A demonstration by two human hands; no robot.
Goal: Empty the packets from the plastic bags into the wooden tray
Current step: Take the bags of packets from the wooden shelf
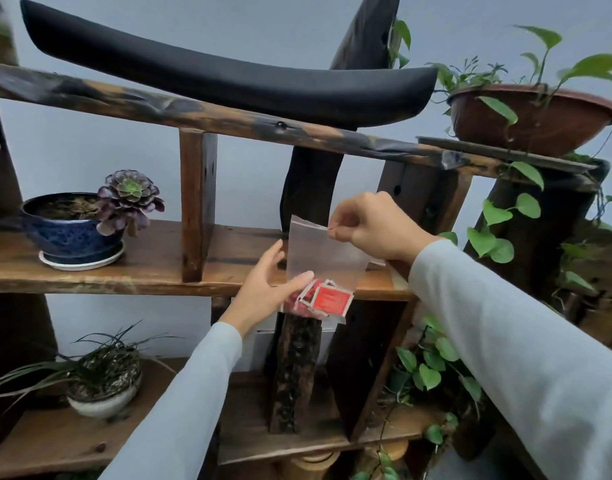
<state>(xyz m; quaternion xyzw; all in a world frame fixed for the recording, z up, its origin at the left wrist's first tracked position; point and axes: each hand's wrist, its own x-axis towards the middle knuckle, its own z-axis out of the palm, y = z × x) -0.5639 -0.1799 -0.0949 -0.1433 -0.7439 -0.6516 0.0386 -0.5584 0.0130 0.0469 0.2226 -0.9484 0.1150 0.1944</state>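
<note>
A clear plastic bag [318,252] hangs upright in front of a wooden shelf unit. Red packets with white borders [327,299] lie bunched at its bottom. My right hand [374,225] pinches the bag's top right corner at the zip edge. My left hand [268,284] holds the bag's lower left side, thumb pressed on the plastic just above the packets. Both arms wear pale grey sleeves. No wooden tray is in view.
The middle shelf board [152,258] carries a blue pot with a purple succulent [90,223]. A grassy plant in a white pot [103,379] stands on the lower shelf. A brown pot with trailing vines [529,116] sits at upper right. A black curved piece [228,77] rests on top.
</note>
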